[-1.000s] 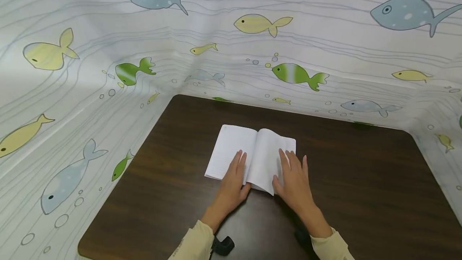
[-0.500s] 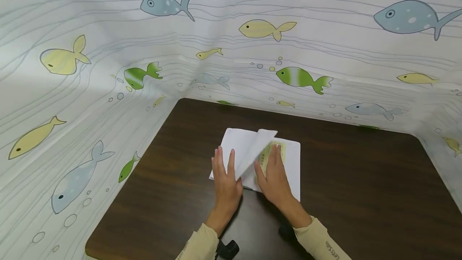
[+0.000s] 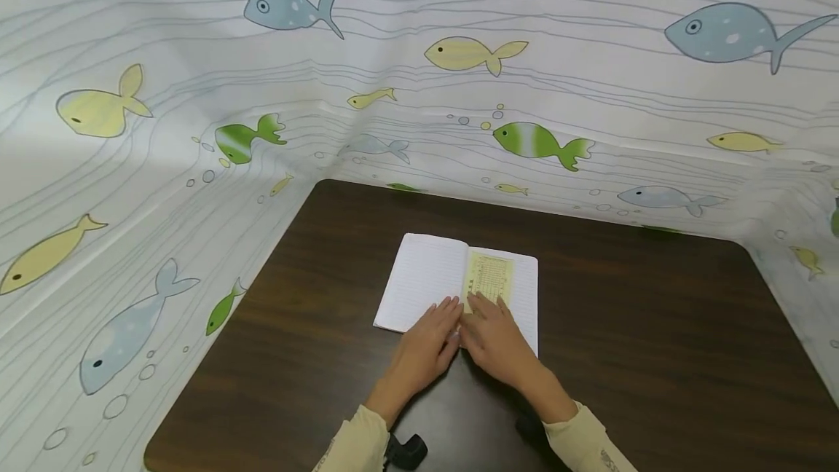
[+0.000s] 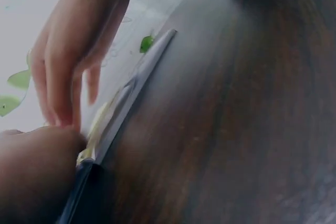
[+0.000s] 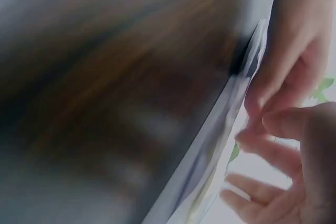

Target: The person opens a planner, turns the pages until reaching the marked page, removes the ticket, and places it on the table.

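An open notebook [image 3: 422, 279] with ruled white pages lies on the dark wooden table. On its right page, close to the fold, is a pale yellow slip [image 3: 490, 274] with a printed table. My left hand [image 3: 426, 344] rests at the lower end of the fold, fingers extended. Beside it, my right hand [image 3: 499, 341] lays its fingers over the lower part of the slip. The hands meet near the fold. Seen from the right wrist, the right fingers [image 5: 262, 190] are spread loosely over the page; what lies beneath the palms is hidden.
The brown tabletop [image 3: 655, 326] extends around the notebook. White fish-printed sheeting [image 3: 406, 20] stands along the back and sides. A black wrist device [image 3: 406, 450] sits by the left sleeve.
A loose page standing over the right side has been turned over to the left, uncovering the yellow slip. Both hands have come together at the lower fold.
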Tool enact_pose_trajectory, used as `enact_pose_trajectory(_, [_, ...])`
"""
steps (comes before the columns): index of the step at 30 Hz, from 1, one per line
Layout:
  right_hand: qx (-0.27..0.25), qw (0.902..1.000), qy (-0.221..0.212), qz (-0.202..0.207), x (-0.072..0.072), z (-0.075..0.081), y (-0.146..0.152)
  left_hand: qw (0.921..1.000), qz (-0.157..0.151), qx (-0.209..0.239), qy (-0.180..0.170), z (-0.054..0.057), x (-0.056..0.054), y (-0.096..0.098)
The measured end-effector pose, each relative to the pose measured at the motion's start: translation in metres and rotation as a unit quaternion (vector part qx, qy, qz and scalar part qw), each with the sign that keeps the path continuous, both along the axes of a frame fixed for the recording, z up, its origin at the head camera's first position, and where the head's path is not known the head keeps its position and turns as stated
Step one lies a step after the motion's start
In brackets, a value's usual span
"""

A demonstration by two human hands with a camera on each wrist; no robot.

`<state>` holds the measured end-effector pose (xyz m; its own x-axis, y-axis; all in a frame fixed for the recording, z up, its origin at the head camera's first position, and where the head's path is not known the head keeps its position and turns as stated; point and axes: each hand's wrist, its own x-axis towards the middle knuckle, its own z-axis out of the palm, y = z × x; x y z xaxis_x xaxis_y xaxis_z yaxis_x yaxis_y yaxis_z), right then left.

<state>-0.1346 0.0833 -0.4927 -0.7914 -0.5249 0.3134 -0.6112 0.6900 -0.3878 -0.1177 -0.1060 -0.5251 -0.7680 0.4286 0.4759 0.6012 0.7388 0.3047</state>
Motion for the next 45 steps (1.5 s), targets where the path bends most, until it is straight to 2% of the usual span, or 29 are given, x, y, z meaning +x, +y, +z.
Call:
enact_pose_trajectory(2, [-0.014,0.9988,0.010,-0.045,-0.002,0.000,0.009,0.9992,-0.015,-0.006,-0.037,-0.001,0.002,0.000])
enact_pose_trajectory(4, [-0.023,0.9950,-0.002,-0.097,-0.007,0.003,0.018,0.9973,-0.020,-0.009,-0.070,0.000,0.004,0.000])
enact_pose_trajectory(7, [-0.046,0.9821,-0.056,-0.174,-0.019,0.011,0.030,0.9933,-0.018,-0.017,-0.113,0.001,0.006,0.001])
enact_pose_trajectory(10, [-0.064,0.9614,-0.129,-0.235,-0.035,0.018,0.042,0.9882,-0.015,-0.024,-0.151,0.002,0.008,0.006])
enact_pose_trajectory(13, [-0.064,0.9412,-0.198,-0.266,-0.049,0.021,0.050,0.9842,-0.015,-0.023,-0.175,0.001,0.011,0.011])
enact_pose_trajectory(18, [-0.061,0.9109,-0.284,-0.293,-0.059,0.020,0.055,0.9830,-0.019,-0.003,-0.182,-0.002,0.015,0.021])
enact_pose_trajectory(21, [-0.071,0.8967,-0.302,-0.316,-0.059,0.019,0.057,0.9828,-0.026,0.005,-0.183,-0.004,0.016,0.027])
enact_pose_trajectory(23, [-0.087,0.8923,-0.301,-0.325,-0.057,0.018,0.059,0.9837,-0.030,0.008,-0.177,-0.004,0.015,0.031])
enact_pose_trajectory(26, [-0.118,0.8929,-0.285,-0.328,-0.053,0.016,0.063,0.9864,-0.032,0.011,-0.161,-0.005,0.015,0.034])
enact_pose_trajectory(30, [-0.141,0.9014,-0.247,-0.326,-0.046,0.019,0.077,0.9909,-0.036,0.023,-0.128,-0.005,0.012,0.035])
enact_pose_trajectory(34, [-0.113,0.9183,-0.215,-0.313,-0.042,0.023,0.102,0.9928,-0.039,0.043,-0.105,-0.006,0.008,0.030])
enact_pose_trajectory(39, [-0.071,0.9402,-0.199,-0.267,-0.051,0.020,0.141,0.9948,-0.031,0.061,-0.076,-0.005,0.005,0.017])
enact_pose_trajectory(43, [-0.032,0.9480,-0.197,-0.248,-0.058,0.017,0.168,0.9948,-0.024,0.065,-0.074,-0.004,0.005,0.010])
enact_pose_trajectory(45, [-0.010,0.9494,-0.188,-0.252,-0.058,0.018,0.178,0.9938,-0.025,0.063,-0.088,-0.003,0.005,0.010])
